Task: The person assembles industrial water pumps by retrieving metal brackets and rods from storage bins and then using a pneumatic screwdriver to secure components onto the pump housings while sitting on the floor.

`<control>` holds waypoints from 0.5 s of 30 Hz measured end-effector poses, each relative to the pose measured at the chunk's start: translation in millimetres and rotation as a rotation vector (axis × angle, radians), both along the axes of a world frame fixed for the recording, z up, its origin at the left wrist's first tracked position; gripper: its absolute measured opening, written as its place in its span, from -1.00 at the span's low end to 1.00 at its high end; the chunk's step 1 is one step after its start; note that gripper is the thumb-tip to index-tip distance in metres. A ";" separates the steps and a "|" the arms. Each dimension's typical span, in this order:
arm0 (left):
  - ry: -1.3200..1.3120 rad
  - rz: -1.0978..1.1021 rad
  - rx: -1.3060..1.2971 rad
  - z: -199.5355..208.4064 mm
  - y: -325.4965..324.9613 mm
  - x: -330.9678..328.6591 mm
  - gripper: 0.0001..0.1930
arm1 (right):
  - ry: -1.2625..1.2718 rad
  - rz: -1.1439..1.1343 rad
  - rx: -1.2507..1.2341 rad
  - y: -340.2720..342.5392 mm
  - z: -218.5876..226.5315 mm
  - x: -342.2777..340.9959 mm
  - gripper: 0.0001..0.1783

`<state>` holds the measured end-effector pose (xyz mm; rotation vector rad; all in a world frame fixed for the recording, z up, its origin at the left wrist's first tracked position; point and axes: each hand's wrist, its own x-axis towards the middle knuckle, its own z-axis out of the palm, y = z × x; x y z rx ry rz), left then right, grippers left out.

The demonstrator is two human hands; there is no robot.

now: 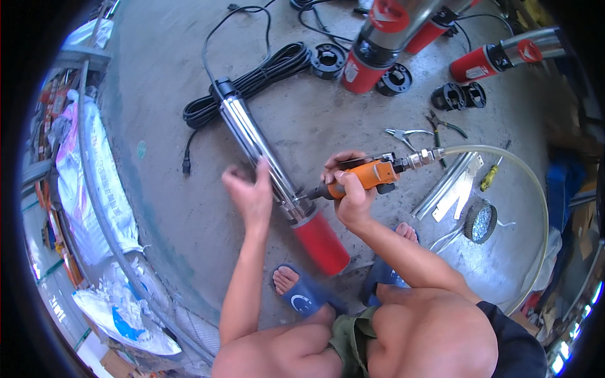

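Fingers of the right hand (355,200) grip an orange air tool (372,174), its nose near the perforated band (295,206) of a shiny, red-ended cylinder (276,171) lying on the floor (170,214), apparently mid-fastening; the left hand (250,194), blurred, spreads empty fingers alongside. Next likely calls for steady alignment.

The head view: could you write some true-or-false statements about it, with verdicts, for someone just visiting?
1. The right hand holds an orange tool. True.
2. The left hand grips pliers. False: the left hand holds no tool; its fingers are spread by the silver cylinder.
3. The cylinder's red end is its end nearer the blue slippers. True.
4. The coiled cable is white. False: the coiled cable is black.
5. A yellow-handled screwdriver lies right of the orange tool. True.
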<state>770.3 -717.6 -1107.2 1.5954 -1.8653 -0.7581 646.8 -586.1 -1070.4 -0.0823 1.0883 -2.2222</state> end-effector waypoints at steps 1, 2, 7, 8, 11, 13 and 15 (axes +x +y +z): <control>-0.031 -0.050 0.011 -4.5 -8.6 -9.7 -0.25 | 0.020 0.021 -0.025 -2.0 0.7 3.4 -0.73; -0.062 -0.099 0.032 -11.3 -13.8 -18.9 -0.13 | 0.040 0.041 -0.042 -5.6 -3.2 6.2 -0.73; -0.019 -0.076 0.448 15.9 -12.7 -40.3 -0.07 | 0.228 0.164 -0.025 -6.9 3.8 0.5 -0.71; -0.048 -0.065 0.439 16.3 -12.3 -40.4 -0.06 | 0.230 0.182 -0.012 -7.7 4.8 0.0 -0.71; -0.053 -0.061 0.442 15.2 -12.1 -39.8 -0.06 | 0.248 0.227 0.005 -8.4 7.1 -2.7 -0.72; -0.080 -0.045 0.439 15.9 -12.0 -39.1 -0.09 | 0.268 0.262 -0.009 -9.3 10.0 -1.7 -0.72; -0.121 -0.021 0.425 17.1 -11.2 -42.8 -0.14 | 0.347 0.273 -0.047 -9.5 7.5 -0.2 -0.73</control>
